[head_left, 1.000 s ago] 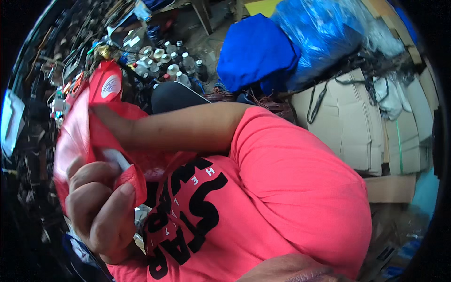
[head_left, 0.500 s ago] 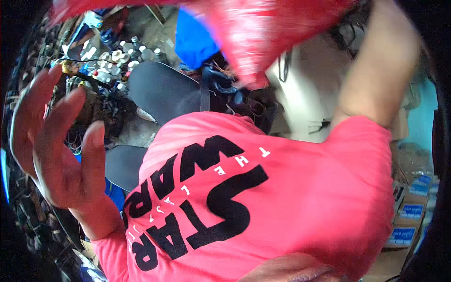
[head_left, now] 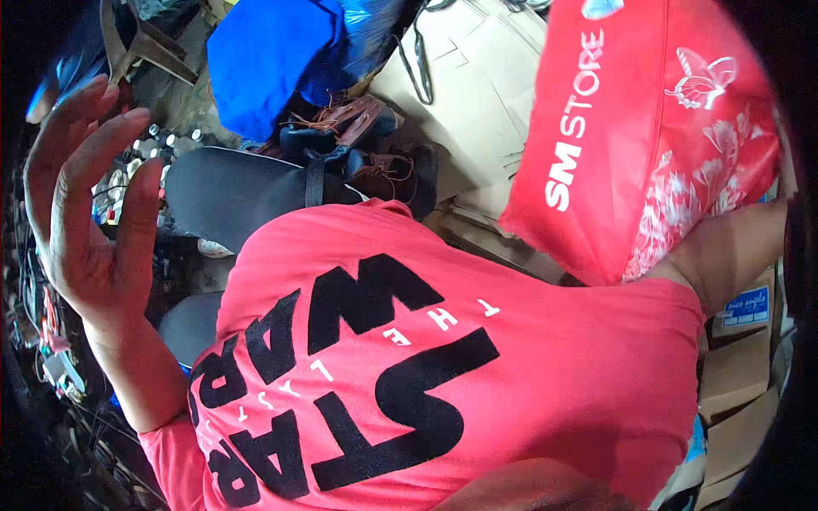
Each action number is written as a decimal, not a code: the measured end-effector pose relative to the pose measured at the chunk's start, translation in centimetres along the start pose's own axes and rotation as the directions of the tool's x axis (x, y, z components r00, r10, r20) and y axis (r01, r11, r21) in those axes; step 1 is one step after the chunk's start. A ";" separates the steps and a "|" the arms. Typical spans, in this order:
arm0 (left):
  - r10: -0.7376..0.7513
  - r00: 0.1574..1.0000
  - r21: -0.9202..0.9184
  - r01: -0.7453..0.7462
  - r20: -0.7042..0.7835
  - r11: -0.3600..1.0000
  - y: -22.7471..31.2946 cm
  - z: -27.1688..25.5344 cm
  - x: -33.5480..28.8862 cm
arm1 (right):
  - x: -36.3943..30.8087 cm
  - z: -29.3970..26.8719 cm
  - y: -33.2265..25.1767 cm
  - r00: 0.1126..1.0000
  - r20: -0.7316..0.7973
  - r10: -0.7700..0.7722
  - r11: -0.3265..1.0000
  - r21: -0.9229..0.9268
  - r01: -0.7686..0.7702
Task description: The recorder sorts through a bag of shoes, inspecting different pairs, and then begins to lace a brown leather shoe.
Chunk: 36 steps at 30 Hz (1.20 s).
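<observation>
My left hand (head_left: 94, 204) is raised at the left side, its fingers apart and loosely curved, with nothing in it. At the upper right is a red shopping bag (head_left: 626, 111) with white lettering and pale butterfly and flower prints. It looks full and tilted, its lower corner close to my pink shirt (head_left: 545, 366). My right forearm (head_left: 733, 255) runs along the bag's lower edge toward the right rim of the view. The right hand itself does not show, so its hold on the bag cannot be seen.
Flattened cardboard (head_left: 460, 85) lies ahead, beside a blue cloth-like bundle (head_left: 268, 64) and dark shoes (head_left: 400, 175) with brown laces. Several small bottles (head_left: 128, 175) crowd the floor at the left. Cardboard boxes (head_left: 737, 370) are stacked at the right.
The red bag has swung from the top middle to the right, and my right arm has come down and outward with it. My left hand stays raised and open.
</observation>
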<state>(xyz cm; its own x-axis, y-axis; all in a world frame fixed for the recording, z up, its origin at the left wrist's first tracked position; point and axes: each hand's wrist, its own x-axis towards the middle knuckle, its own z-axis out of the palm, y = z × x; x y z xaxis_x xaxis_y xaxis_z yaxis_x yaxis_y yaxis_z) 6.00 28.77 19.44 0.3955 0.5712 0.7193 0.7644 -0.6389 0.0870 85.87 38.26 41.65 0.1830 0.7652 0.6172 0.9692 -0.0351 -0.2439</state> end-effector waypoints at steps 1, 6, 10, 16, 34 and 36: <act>0.021 0.999 0.010 -0.021 0.026 1.000 -0.2 0.4 0.5 | -1.4 -1.0 1.1 0.996 -0.019 0.082 0.974 -0.209 -0.084; 0.016 0.997 0.059 -0.020 0.070 0.998 0.3 0.1 0.4 | -8.4 12.5 -9.0 0.922 -0.197 0.334 0.371 -0.872 -0.320; 0.012 1.000 -0.033 -0.012 -0.014 0.999 0.2 0.1 0.3 | -19.2 20.2 -4.9 0.961 -0.119 0.250 0.488 -0.841 -0.231; -0.018 0.997 0.012 0.017 0.069 1.000 1.5 -2.6 -0.6 | -25.5 29.2 -2.1 0.754 0.323 0.572 0.526 -0.850 -0.036; -0.081 0.997 -0.013 0.081 -0.007 0.997 0.1 -4.2 -3.9 | -17.7 27.0 -16.4 0.880 0.403 0.253 0.736 -0.670 0.095; -0.110 0.992 -0.062 0.107 -0.062 0.992 -0.3 -3.4 -3.9 | -20.5 29.5 -17.5 0.933 0.347 -0.093 0.810 -0.519 0.274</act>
<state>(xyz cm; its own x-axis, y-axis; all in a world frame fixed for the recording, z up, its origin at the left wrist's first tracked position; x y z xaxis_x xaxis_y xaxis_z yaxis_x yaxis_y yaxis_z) 2.50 24.99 18.91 0.2764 0.6052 0.7465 0.7693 -0.6050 0.2056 60.30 42.18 11.18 0.0230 0.9405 0.3390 0.9205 -0.1522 0.3600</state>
